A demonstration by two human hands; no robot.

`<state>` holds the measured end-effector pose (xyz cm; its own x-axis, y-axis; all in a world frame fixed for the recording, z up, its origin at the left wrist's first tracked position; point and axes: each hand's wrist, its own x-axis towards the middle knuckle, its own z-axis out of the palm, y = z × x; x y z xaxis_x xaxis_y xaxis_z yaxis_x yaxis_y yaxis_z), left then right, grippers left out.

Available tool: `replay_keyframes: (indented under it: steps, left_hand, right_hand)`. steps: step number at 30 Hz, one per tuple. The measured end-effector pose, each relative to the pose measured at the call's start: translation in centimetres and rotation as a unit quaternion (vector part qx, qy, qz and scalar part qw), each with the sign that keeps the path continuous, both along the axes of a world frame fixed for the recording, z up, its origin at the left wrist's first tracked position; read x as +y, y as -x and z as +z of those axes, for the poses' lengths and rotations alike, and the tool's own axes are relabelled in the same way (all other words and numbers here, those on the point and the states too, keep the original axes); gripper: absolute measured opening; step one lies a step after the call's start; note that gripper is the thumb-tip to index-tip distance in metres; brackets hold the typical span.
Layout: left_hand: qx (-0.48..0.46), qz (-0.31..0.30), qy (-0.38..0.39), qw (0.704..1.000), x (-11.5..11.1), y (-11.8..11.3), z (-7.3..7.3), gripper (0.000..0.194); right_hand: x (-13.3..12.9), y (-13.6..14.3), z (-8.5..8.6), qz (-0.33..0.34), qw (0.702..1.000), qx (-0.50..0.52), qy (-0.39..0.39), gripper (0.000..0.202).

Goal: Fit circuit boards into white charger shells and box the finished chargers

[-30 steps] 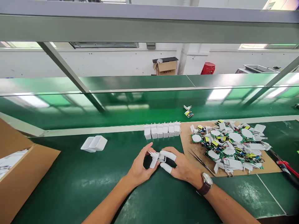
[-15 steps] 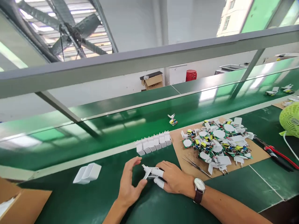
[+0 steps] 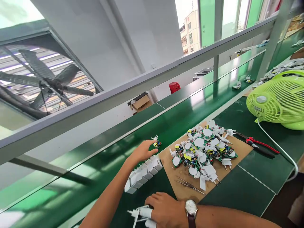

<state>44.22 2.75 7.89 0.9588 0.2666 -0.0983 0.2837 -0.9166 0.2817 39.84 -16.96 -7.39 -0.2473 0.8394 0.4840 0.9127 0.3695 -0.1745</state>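
Note:
My left hand (image 3: pixel 143 150) reaches over the far side of the bench, thumb and forefinger apart at the left edge of a small circuit board (image 3: pixel 157 144) with a white pronged plug piece on it. Whether the fingertips touch the board I cannot tell. Low in the view, my right hand (image 3: pixel 163 207), with white covers on some fingers and a watch on the wrist, grips a white plug piece (image 3: pixel 136 214) with prongs pointing left. Its lower part is cut off by the frame. Between the hands stands a row of white plug housings (image 3: pixel 142 174).
A brown board (image 3: pixel 179 190) bears a heap of circuit boards (image 3: pixel 201 152) with white plug pieces, plus tweezers (image 3: pixel 190 185). Red-and-black pliers (image 3: pixel 258 145) lie right of it. A green fan (image 3: pixel 273 98) with a white cord is at the right. A rail (image 3: pixel 142 84) crosses above.
My left hand has gone from beside the white plug piece to the circuit board at the back. The right hand still holds its piece. The view has swung right and tilted.

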Motion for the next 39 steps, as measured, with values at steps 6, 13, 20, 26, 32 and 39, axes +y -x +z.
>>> replay_keyframes:
  steps: [6, 13, 20, 26, 32, 39]
  left_hand:
    - [0.086, 0.047, -0.018, 0.995, 2.0, -6.3, -3.1, 0.064]
    - [0.074, 0.073, -0.018, 0.994, 1.4, -7.0, -2.2, 0.056]
    - [0.001, -0.045, 0.075, 0.996, -6.4, -6.5, -0.8, 0.055]
    - [-0.09, -0.103, 0.121, 0.983, -11.0, -1.6, -0.1, 0.046]
    - [-0.206, -0.003, 0.231, 0.951, -9.2, 10.3, 1.8, 0.038]
    - [-0.325, 0.154, 0.333, 0.872, -7.1, 21.1, -6.4, 0.068]
  right_hand:
    - [2.4, -0.3, -1.8, 0.033, 0.999, 0.041, 0.011, 0.024]
    - [3.0, -0.7, -2.2, 0.076, 0.996, 0.035, -0.028, 0.019]
    - [0.3, -0.3, 0.5, 0.014, 1.0, -0.008, -0.011, 0.03]
    - [-1.0, -0.5, 2.2, -0.003, 0.999, 0.031, 0.033, 0.03]
    - [-1.0, -0.6, 2.2, 0.0, 0.995, 0.085, 0.057, 0.029]
    - [-1.2, -0.7, 1.6, 0.017, 0.997, 0.076, 0.011, 0.026]
